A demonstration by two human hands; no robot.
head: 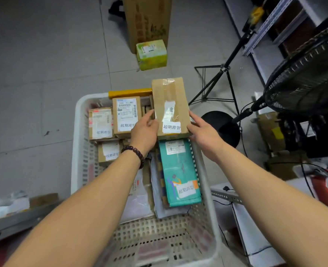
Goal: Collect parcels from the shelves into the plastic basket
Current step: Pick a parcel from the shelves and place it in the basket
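Observation:
A white plastic basket stands on the floor below me, holding several parcels. Above its far right corner I hold a brown cardboard parcel with white labels. My left hand, with a bead bracelet at the wrist, grips its left edge, and my right hand grips its right edge. Inside the basket lie a teal parcel on the right, labelled brown boxes on the far left, a yellow box at the far rim and white bags in the middle.
On the floor beyond the basket stand a tall cardboard carton and a green packet. To the right are a black tripod, a black floor fan and metal shelving. A grey shelf edge is at the lower left.

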